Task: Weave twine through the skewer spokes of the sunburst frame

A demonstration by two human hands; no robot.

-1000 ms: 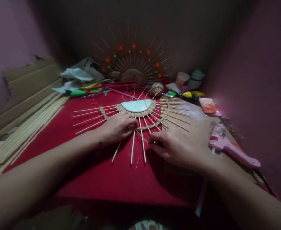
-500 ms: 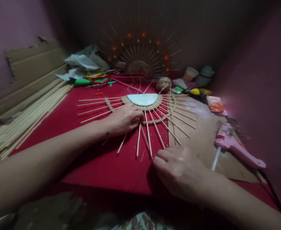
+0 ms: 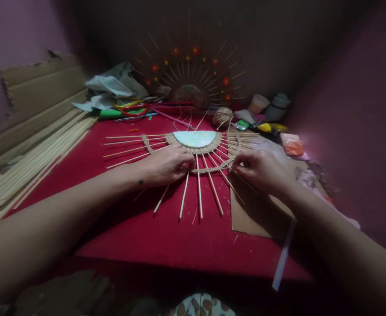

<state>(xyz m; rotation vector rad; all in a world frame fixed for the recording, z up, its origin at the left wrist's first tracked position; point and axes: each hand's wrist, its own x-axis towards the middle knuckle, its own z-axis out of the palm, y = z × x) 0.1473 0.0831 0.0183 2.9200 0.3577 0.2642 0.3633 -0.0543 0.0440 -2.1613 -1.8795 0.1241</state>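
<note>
Two hands worked our sunburst frame (image 3: pixel 196 151) mid-table, its flat side toward the far edge, sticks fanning toward us. Our left hand (image 3: pixel 166 164) lay curled on its woven band; our right hand (image 3: pixel 261 171) pinched a stick beside the cardboard (image 3: pixel 258 215).

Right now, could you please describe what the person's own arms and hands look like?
Both forearms are bare, with no sleeves in view. The left hand and right hand wear no gloves; no rings or watch are visible in the dim light. A small dark mark sits near the left wrist; whether it is a tattoo or mole is unclear.
</note>
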